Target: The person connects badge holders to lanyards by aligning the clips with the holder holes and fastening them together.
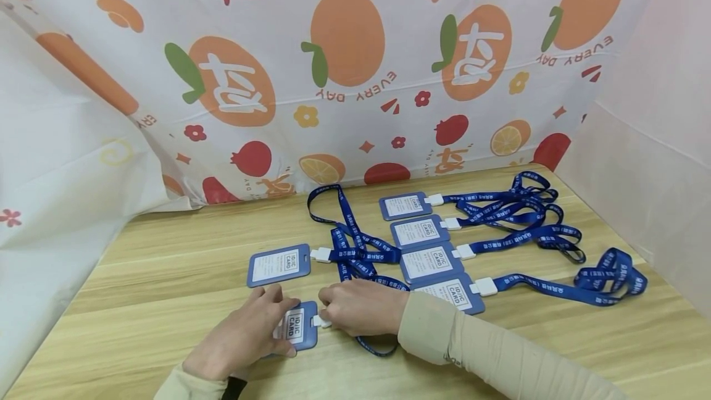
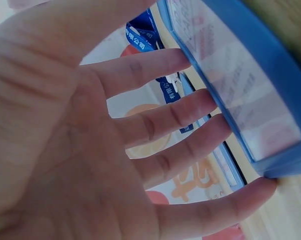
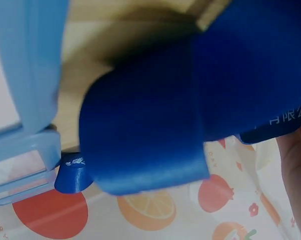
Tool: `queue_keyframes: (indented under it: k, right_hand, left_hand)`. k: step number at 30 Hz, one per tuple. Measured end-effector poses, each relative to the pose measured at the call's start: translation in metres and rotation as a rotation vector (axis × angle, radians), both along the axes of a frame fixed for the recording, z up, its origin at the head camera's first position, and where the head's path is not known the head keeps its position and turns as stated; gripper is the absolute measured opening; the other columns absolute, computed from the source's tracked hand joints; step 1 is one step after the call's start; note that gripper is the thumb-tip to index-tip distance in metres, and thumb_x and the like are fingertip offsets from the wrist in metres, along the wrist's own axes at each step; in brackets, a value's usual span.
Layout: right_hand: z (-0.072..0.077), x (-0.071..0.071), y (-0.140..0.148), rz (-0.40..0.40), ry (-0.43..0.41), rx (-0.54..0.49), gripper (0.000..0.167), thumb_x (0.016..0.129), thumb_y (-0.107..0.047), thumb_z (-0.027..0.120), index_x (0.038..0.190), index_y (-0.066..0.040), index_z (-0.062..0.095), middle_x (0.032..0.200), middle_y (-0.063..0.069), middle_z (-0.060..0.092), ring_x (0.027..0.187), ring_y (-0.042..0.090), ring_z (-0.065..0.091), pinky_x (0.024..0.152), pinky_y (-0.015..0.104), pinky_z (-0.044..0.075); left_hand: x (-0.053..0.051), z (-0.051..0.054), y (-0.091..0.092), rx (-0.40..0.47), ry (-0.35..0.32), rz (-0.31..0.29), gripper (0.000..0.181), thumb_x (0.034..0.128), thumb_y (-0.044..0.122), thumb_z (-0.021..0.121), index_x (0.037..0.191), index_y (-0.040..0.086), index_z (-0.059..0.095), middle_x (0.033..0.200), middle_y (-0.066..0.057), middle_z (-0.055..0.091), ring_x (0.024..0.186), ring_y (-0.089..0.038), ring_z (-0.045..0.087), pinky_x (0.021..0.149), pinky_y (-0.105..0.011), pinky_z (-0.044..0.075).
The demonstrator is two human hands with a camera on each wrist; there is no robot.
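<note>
My left hand (image 1: 244, 332) holds a blue ID card holder (image 1: 305, 341) on the table, thumb at its near edge and fingers at its far edge. In the left wrist view, fingertips touch the rim of that card holder (image 2: 240, 75). My right hand (image 1: 361, 307) is curled at the white clip (image 1: 322, 321) and grips the blue lanyard (image 1: 378, 349) joined to it. Close to the right wrist camera, broad folds of the lanyard (image 3: 145, 120) cover most of the hand; just part of the right hand (image 3: 296, 175) shows at the edge.
Another card holder (image 1: 279, 265) lies just beyond my hands, its lanyard (image 1: 361, 255) loosely bundled. To the right, several card holders (image 1: 419, 231) form an overlapping column, their lanyards (image 1: 511, 208) stretching rightward. A fruit-print cloth (image 1: 344, 134) hangs behind the wooden table (image 1: 183, 252).
</note>
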State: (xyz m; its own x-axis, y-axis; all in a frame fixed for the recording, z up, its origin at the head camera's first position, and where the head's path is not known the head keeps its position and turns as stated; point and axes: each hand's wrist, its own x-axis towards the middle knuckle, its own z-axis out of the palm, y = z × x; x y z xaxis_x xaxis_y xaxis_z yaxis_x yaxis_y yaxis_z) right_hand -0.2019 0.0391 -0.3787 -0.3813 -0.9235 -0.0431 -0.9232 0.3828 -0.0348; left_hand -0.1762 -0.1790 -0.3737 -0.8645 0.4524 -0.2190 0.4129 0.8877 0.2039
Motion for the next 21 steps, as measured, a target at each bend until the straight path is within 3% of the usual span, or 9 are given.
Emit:
queue_keyframes:
  k: [9, 21]
  right_hand:
    - [-0.0011, -0.0003, 0.0002, 0.008, 0.019, -0.010, 0.023, 0.098, -0.015, 0.069, 0.120, -0.015, 0.076, 0.103, -0.003, 0.068, 0.079, -0.001, 0.056, 0.074, 0.005, 0.045]
    - [-0.0022, -0.0004, -0.0027, 0.022, 0.028, -0.003, 0.020, 0.097, -0.014, 0.071, 0.115, -0.014, 0.077, 0.099, -0.003, 0.066, 0.077, -0.001, 0.052, 0.070, 0.004, 0.043]
  left_hand:
    - [-0.0002, 0.0006, -0.0019, 0.023, -0.057, -0.002, 0.071, 0.0695, 0.024, 0.093, 0.132, 0.001, 0.066, 0.109, -0.008, 0.052, 0.097, -0.026, 0.047, 0.086, -0.047, 0.052]
    - [-0.0033, 0.0002, 0.0013, -0.025, -0.041, -0.006, 0.067, 0.0678, 0.024, 0.094, 0.127, 0.004, 0.070, 0.106, -0.007, 0.052, 0.095, -0.027, 0.046, 0.083, -0.046, 0.052]
